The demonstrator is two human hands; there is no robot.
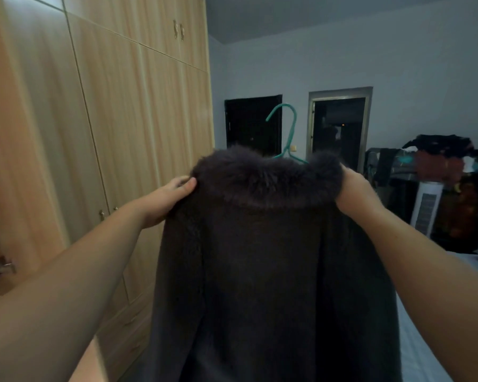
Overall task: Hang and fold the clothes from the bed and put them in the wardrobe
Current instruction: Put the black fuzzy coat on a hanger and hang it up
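Here, both hands, left [167, 201], right [356, 190], outstretched, seemingly gripping coat [262, 257] shoulders

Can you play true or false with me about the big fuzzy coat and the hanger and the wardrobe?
1. Both hands hold the coat up. True: the left hand and right hand grip it at the shoulders.
2. The hanger is red. False: it is green.
3. The hanger's hook sticks up above the furry collar. True.
4. The wardrobe doors in view are wide open. False: they are shut.
5. The wardrobe stands on the person's right. False: it stands on the left.
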